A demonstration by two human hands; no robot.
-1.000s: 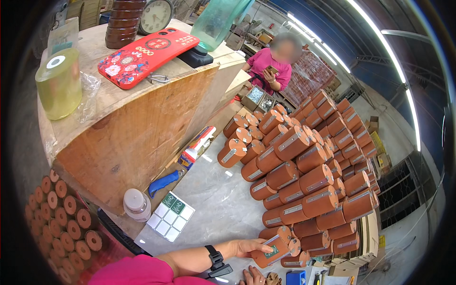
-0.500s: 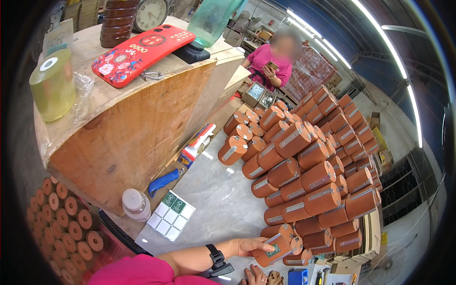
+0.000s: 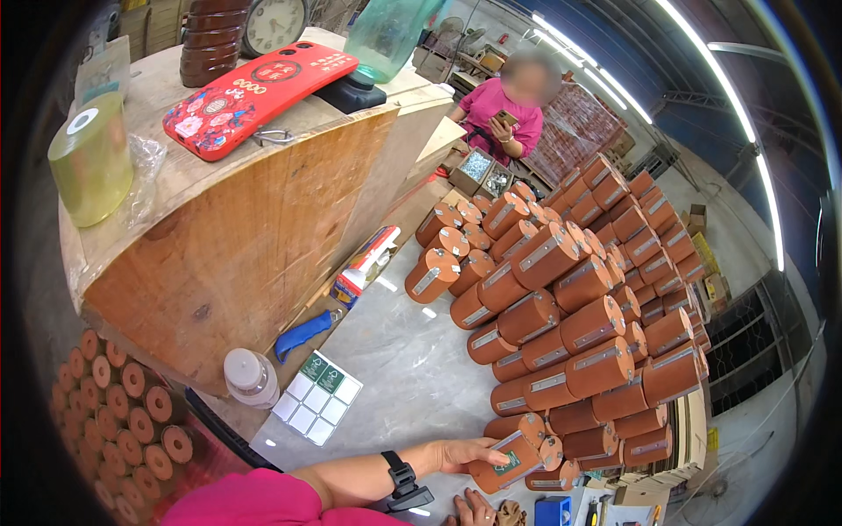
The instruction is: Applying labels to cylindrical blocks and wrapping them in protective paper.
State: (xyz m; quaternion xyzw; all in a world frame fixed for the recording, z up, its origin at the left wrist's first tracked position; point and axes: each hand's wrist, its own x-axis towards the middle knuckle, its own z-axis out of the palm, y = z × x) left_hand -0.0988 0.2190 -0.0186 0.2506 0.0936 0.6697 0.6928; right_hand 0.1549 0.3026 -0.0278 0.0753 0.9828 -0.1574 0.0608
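Note:
My left hand, a dark strap round its wrist, grips a reddish-brown cylinder. Its thumb lies against a green label on the cylinder's side. Close below, at the picture's lower edge, my right hand shows only in part; its fingers are slightly bent and apart, with nothing seen in them. Beside it is a crumpled brown thing. A sheet with two green labels and several white spaces lies on the grey tabletop, left of my hands.
Stacked reddish-brown cylinders with metal strips fill the table's right. At left stand a blue-handled tool, a clear jar and a wooden cabinet bearing a red phone case. Another person holds a phone at the back.
The view has shifted very slightly. My left hand keeps its hold on the cylinder with the thumb on the label, and my right hand stays low beside it.

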